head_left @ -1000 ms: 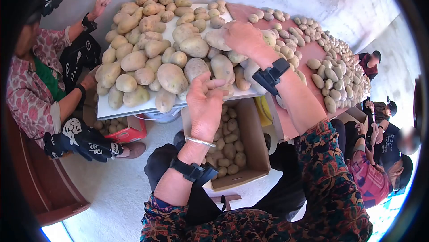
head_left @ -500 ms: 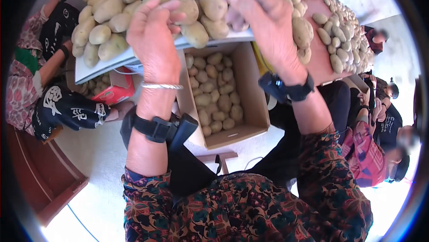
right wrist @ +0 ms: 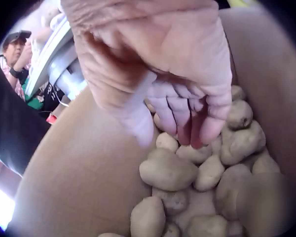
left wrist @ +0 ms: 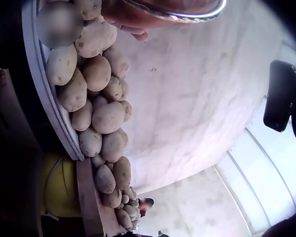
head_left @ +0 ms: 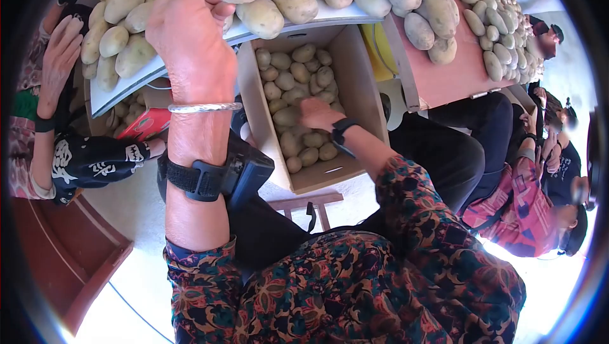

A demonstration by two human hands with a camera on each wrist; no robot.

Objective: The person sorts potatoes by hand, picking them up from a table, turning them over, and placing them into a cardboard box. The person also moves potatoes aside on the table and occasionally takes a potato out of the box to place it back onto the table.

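Head view shows the left hand raised to the edge of the white worktop, where many large potatoes are piled. Its fingers are nearly straight and lie against the potatoes at the rim; the grip is wide and holds nothing that I can see. On this arm there is a silver bracelet and a black strap with the camera.

Below the worktop edge stands an open cardboard box, half filled with smaller potatoes. The right hand is down inside this box, just above the potatoes. From the right wrist view, the right hand has its fingers hanging loosely, the tips close to the small potatoes, and the grip is relaxed and holds nothing.

Beside the white worktop a reddish board carries more potatoes. On the left side another person's hand rests near the worktop, and a red box stands under it.
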